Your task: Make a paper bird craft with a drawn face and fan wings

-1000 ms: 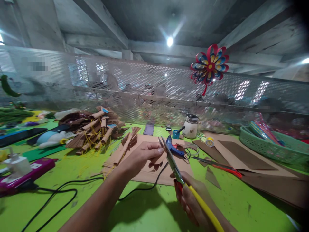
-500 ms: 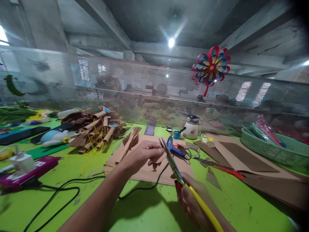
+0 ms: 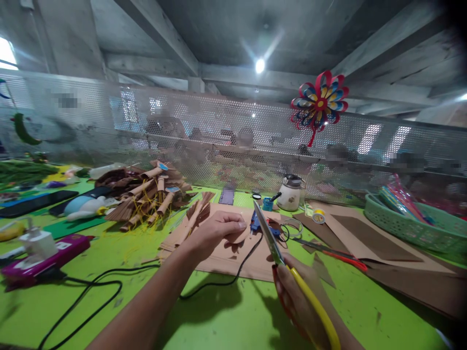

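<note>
My left hand (image 3: 224, 227) is closed over a small piece of brown paper (image 3: 239, 236), most of which the fingers hide. In my right hand (image 3: 297, 287) is a pair of scissors (image 3: 268, 231) with one yellow and one red handle. Their blades point up and away from me, lying together, a short way right of the left hand. Beneath both hands are sheets of brown paper (image 3: 219, 264). Behind the blades lies a blue glue gun (image 3: 257, 222), partly covered by them, its black cord (image 3: 233, 280) trailing toward me.
Brown paper bundles tied with yellow thread (image 3: 151, 194) are heaped at the left. A purple power strip (image 3: 69, 253) sits nearer me. On the right are red-handled scissors (image 3: 350, 260), brown sheets (image 3: 412, 287) and a green basket (image 3: 404, 221). A white jar (image 3: 290, 194) stands behind.
The scissors in my right hand have moved right, away from the left hand, and their blades have come together. My left hand has stayed almost still.
</note>
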A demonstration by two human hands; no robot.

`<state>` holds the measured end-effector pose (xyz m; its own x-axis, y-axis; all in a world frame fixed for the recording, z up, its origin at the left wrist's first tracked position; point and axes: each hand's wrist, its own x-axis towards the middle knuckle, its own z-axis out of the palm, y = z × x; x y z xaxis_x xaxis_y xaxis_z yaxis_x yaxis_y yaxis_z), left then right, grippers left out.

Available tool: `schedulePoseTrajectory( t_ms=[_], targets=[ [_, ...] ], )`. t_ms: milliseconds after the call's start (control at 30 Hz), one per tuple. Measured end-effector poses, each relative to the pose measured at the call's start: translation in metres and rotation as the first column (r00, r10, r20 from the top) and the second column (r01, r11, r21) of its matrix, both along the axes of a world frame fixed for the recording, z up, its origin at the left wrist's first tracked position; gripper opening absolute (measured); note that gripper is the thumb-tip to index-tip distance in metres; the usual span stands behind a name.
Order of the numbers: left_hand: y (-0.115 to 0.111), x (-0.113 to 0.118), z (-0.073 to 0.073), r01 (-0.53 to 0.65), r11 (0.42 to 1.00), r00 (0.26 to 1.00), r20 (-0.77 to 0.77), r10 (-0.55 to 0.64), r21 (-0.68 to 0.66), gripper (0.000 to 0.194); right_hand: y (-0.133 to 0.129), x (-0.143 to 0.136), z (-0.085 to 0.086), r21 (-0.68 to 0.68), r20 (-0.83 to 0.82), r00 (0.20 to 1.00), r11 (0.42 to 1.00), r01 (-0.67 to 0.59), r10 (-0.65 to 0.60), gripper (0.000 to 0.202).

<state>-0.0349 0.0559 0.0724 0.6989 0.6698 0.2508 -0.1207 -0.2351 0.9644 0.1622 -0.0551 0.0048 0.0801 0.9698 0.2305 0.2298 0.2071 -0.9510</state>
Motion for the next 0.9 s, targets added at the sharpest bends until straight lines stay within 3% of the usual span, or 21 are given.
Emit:
schedulePoseTrajectory(
  t_ms=[100, 233, 433, 500, 600, 767, 900],
  targets=[
    [-0.002, 0.002, 0.0, -0.015, 0.999, 1.0, 0.006, 0.015, 0.031, 0.039, 0.007, 0.006, 0.003, 0.076, 0.168, 0.973, 0.986, 0.145, -0.156, 0.051],
    [-0.004, 0.007, -0.004, -0.047, 0.998, 0.999, 0.022, 0.046, 0.036, 0.042, 0.02, 0.02, 0.002, 0.207, 0.44, 0.837, 0.944, 0.258, -0.326, 0.045],
    [-0.001, 0.018, -0.017, -0.074, 0.994, 0.995, 0.058, 0.079, -0.081, 0.028, 0.035, 0.048, -0.007, 0.188, 0.645, 0.653, 0.91, 0.369, -0.398, 0.042],
    [-0.001, 0.021, -0.019, -0.067, 0.99, 0.994, 0.082, 0.078, -0.125, 0.026, 0.032, 0.064, -0.01, 0.164, 0.711, 0.592, 0.908, 0.386, -0.38, 0.043],
    [-0.004, 0.023, -0.018, -0.045, 0.983, 0.992, 0.111, 0.065, -0.179, 0.031, 0.015, 0.094, -0.013, 0.131, 0.778, 0.554, 0.939, 0.317, -0.296, 0.044],
    [-0.012, 0.025, -0.015, -0.03, 0.971, 0.988, 0.138, 0.064, -0.239, 0.036, -0.019, 0.141, -0.011, -0.015, 0.82, 0.569, 0.993, 0.115, -0.054, 0.045],
    [-0.012, 0.03, -0.02, -0.043, 0.968, 0.984, 0.158, 0.085, -0.247, 0.035, -0.026, 0.16, 0.005, -0.078, 0.83, 0.558, 0.992, 0.098, 0.01, 0.047]
  ],
)
